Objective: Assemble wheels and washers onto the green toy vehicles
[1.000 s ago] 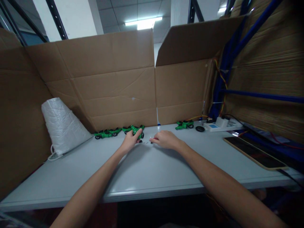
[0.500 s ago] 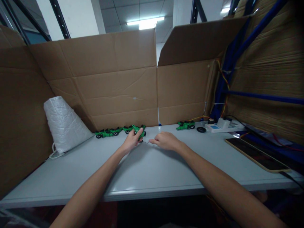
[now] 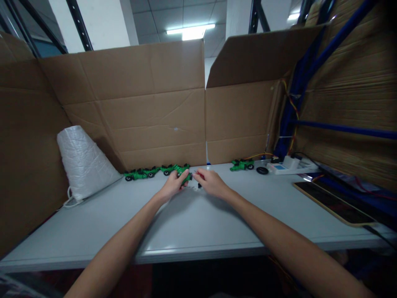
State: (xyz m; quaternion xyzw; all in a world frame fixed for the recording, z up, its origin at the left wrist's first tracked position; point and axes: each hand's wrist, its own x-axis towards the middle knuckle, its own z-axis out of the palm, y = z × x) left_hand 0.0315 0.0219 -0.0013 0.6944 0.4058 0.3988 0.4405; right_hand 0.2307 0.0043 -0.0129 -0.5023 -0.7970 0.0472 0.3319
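Note:
My left hand [image 3: 171,187] is closed around a small green toy vehicle [image 3: 185,176] with black parts, above the middle of the table. Close by on the right, my right hand [image 3: 212,182] has its thumb and finger pinched together at the vehicle's end. Whatever sits in that pinch is too small to make out. Under the fingers, a small black piece [image 3: 199,186] shows near some tiny pale bits on the table. Behind my left hand, several similar green toy vehicles [image 3: 141,173] with black wheels stand in a row along the cardboard.
Another green toy vehicle [image 3: 242,164] stands back right, beside a black ring [image 3: 262,170] and a white power strip [image 3: 297,165]. A phone [image 3: 335,203] lies at the right. A white wrapped bundle [image 3: 83,161] leans at the left. Cardboard walls [image 3: 149,111] enclose the table [image 3: 198,227].
My right hand has moved a little left and up from the table, to the toy vehicle's end. My left hand stays closed on the vehicle, which has shifted slightly.

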